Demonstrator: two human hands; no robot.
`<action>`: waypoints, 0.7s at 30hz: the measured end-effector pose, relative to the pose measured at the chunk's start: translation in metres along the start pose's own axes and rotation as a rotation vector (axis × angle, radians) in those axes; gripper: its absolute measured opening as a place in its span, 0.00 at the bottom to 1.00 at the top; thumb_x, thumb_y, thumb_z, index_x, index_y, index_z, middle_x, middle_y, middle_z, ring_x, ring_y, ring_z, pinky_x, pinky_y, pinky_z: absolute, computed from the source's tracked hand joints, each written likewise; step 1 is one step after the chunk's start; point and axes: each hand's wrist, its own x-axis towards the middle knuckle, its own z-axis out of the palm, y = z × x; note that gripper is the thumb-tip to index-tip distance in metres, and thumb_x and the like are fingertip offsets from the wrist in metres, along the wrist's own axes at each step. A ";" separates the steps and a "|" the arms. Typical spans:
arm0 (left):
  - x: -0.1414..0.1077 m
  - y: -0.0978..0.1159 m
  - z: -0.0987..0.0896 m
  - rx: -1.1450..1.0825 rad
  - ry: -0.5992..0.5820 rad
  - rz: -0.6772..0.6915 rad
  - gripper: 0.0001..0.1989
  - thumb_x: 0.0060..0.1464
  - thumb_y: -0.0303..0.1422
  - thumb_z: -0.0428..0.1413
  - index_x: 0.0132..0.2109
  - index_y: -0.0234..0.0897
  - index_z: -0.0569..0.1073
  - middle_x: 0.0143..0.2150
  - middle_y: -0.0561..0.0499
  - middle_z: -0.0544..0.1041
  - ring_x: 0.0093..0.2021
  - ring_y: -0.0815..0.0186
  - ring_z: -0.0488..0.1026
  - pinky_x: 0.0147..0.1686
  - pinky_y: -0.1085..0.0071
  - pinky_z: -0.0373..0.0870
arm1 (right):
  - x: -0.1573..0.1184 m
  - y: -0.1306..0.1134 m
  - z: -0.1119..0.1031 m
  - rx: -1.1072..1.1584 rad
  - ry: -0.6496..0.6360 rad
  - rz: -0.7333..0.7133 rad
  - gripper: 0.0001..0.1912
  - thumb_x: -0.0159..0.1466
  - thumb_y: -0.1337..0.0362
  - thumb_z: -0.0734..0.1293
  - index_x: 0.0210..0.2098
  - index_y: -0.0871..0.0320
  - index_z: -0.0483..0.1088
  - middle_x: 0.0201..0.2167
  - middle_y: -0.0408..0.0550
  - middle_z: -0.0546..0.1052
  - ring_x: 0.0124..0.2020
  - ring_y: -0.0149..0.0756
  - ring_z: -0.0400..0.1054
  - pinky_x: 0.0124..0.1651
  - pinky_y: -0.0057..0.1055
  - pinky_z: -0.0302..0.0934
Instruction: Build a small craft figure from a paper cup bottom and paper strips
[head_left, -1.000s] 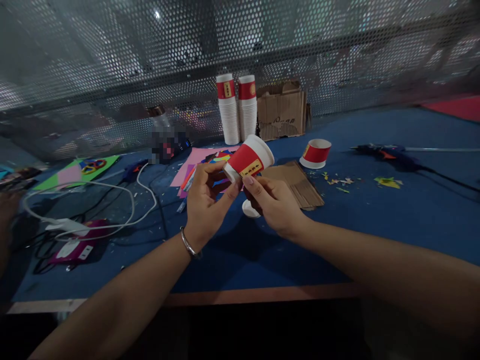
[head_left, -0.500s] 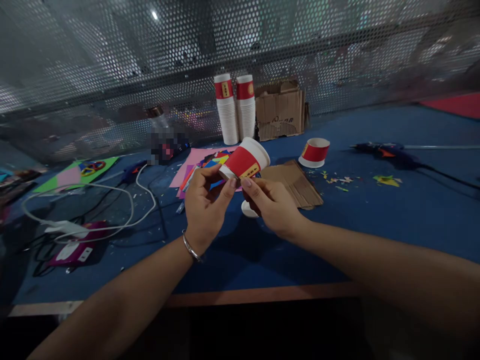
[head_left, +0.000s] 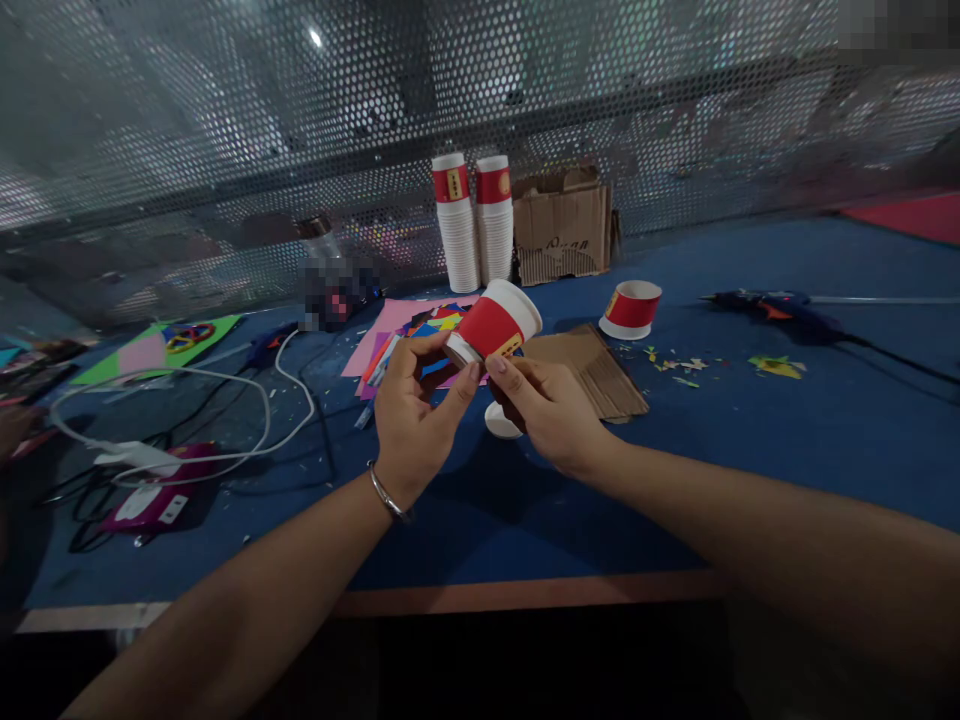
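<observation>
Cup (head_left: 495, 322) of red and white, tilted, held in both hands' fingers (head_left: 474, 372); its inside is hidden.

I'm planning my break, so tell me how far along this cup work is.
Looks done: the short cup, apparently cut down. In hand: the tilted cup, between left hand and right hand. Probably remaining: finishing that cup; the stacked cups stand full height.

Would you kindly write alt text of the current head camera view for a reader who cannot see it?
Two bare hands, left and right, hold a tilted red-and-white paper cup above a blue table. Behind stand two tall cup stacks and torn cardboard.
</observation>
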 end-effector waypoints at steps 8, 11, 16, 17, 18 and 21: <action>0.003 0.001 0.001 -0.149 -0.028 -0.099 0.19 0.55 0.36 0.69 0.51 0.42 0.74 0.53 0.47 0.79 0.53 0.61 0.79 0.54 0.61 0.79 | 0.001 -0.002 -0.001 -0.056 -0.010 -0.005 0.31 0.68 0.35 0.63 0.24 0.54 0.60 0.19 0.38 0.57 0.22 0.28 0.50 0.24 0.31 0.44; 0.003 0.001 0.003 -0.308 -0.006 -0.254 0.17 0.56 0.35 0.68 0.51 0.43 0.74 0.51 0.48 0.80 0.50 0.62 0.79 0.48 0.63 0.81 | 0.001 -0.002 -0.001 -0.105 -0.007 -0.005 0.31 0.68 0.34 0.61 0.24 0.54 0.61 0.19 0.38 0.57 0.22 0.29 0.51 0.25 0.31 0.44; 0.006 0.000 0.004 -0.472 0.066 -0.394 0.14 0.54 0.35 0.68 0.46 0.40 0.76 0.47 0.49 0.80 0.45 0.65 0.79 0.46 0.66 0.80 | 0.001 -0.003 -0.002 -0.158 -0.013 -0.007 0.32 0.69 0.34 0.61 0.24 0.54 0.62 0.19 0.39 0.59 0.23 0.29 0.53 0.26 0.31 0.45; 0.007 0.000 0.004 -0.468 0.071 -0.393 0.14 0.54 0.35 0.69 0.46 0.40 0.76 0.46 0.50 0.80 0.45 0.66 0.79 0.46 0.66 0.80 | 0.001 -0.004 -0.002 -0.162 -0.010 -0.009 0.32 0.68 0.34 0.61 0.24 0.54 0.63 0.18 0.39 0.59 0.23 0.29 0.53 0.26 0.31 0.45; 0.007 0.000 0.004 -0.454 0.074 -0.376 0.15 0.53 0.35 0.69 0.46 0.40 0.76 0.46 0.50 0.80 0.45 0.66 0.79 0.47 0.66 0.80 | 0.000 -0.004 -0.002 -0.163 -0.006 -0.013 0.32 0.68 0.33 0.61 0.24 0.54 0.62 0.18 0.39 0.58 0.23 0.29 0.53 0.26 0.31 0.45; 0.006 0.000 0.005 -0.379 0.067 -0.277 0.16 0.52 0.35 0.71 0.45 0.39 0.76 0.46 0.50 0.81 0.45 0.66 0.80 0.49 0.65 0.79 | 0.000 -0.005 -0.002 -0.162 -0.006 -0.025 0.33 0.67 0.32 0.61 0.24 0.54 0.61 0.18 0.38 0.57 0.23 0.29 0.52 0.25 0.31 0.44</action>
